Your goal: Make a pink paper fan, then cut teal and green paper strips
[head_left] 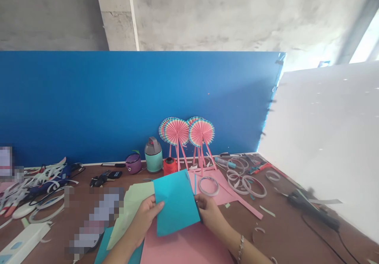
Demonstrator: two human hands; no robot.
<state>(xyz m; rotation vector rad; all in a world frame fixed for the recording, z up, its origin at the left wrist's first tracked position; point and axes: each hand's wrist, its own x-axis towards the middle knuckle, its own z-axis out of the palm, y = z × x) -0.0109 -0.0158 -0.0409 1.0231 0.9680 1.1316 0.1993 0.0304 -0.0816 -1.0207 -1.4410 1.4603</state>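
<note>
My left hand (147, 212) pinches the left edge of a turquoise sheet of paper (176, 208), thumb on top. At the sheet's right edge is my right hand (209, 208), its fingers closed. A thin blue strip (195, 184) stands just above those fingers, and a dark bit shows beneath the palm; what the fingers grip is hidden. Below the turquoise sheet lies a large pink sheet (183, 246). Pale green paper (133, 197) lies to the left, partly over more turquoise paper (103, 242).
Pink pleated paper fans (177, 131) lean against the blue partition (118, 106). Nearby stand a teal container (153, 159), a purple pot (133, 163) and a red thread spool (170, 166). Tape rolls (254, 187) and a glue gun (314, 208) lie right; a power strip (25, 244) lies left.
</note>
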